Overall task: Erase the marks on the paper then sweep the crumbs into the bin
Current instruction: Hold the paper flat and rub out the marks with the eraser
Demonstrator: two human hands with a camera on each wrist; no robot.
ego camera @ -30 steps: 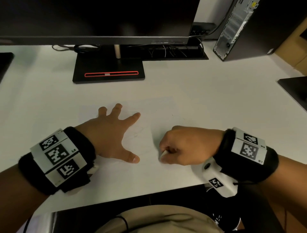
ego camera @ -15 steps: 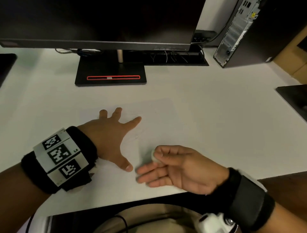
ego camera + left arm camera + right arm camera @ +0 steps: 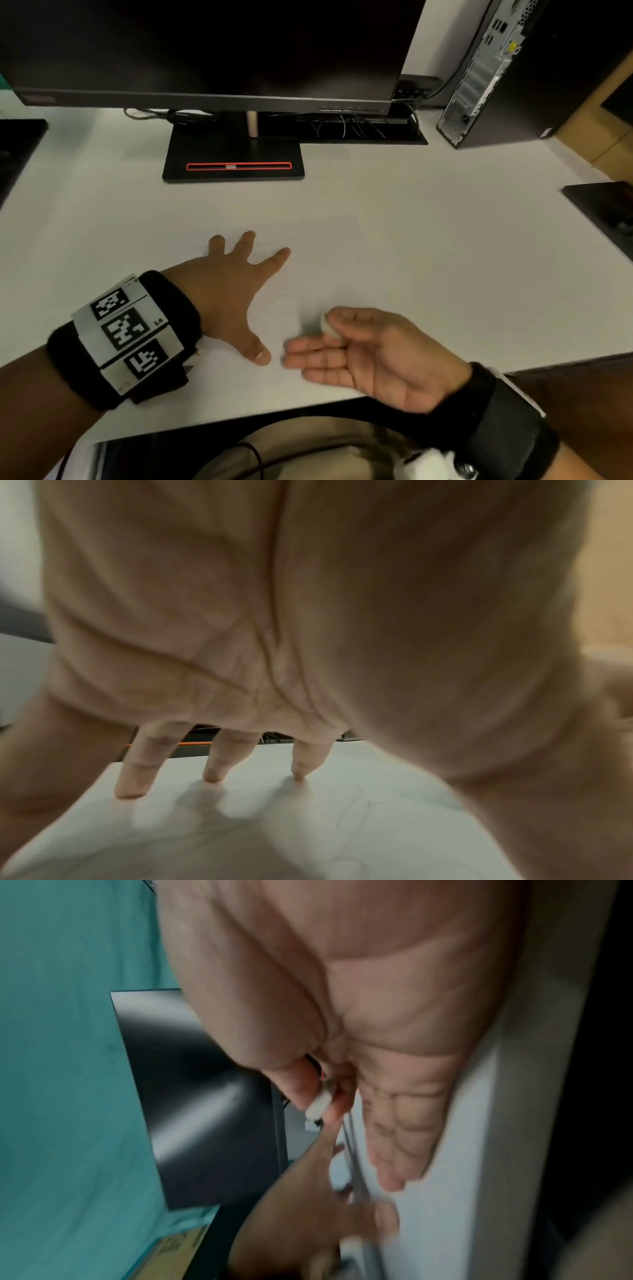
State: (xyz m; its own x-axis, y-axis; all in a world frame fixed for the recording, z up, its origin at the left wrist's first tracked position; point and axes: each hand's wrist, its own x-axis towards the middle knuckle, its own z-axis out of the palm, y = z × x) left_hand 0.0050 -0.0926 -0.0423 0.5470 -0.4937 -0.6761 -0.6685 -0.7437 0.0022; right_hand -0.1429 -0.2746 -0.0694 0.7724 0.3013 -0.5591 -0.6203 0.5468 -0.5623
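On the sheet of paper (image 3: 318,274), your left hand (image 3: 226,291) presses flat with fingers spread. Just beside its thumb, your right hand (image 3: 370,353) lies palm up, pinching a white eraser (image 3: 325,324) between thumb and forefinger, the other fingers straight. Faint marks (image 3: 356,813) show on the paper, which lies on the white desk (image 3: 445,240).

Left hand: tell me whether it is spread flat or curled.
Spread. The left hand lies palm-down with fingers splayed, their tips pressing the paper; the left wrist view shows fingertips on the sheet.
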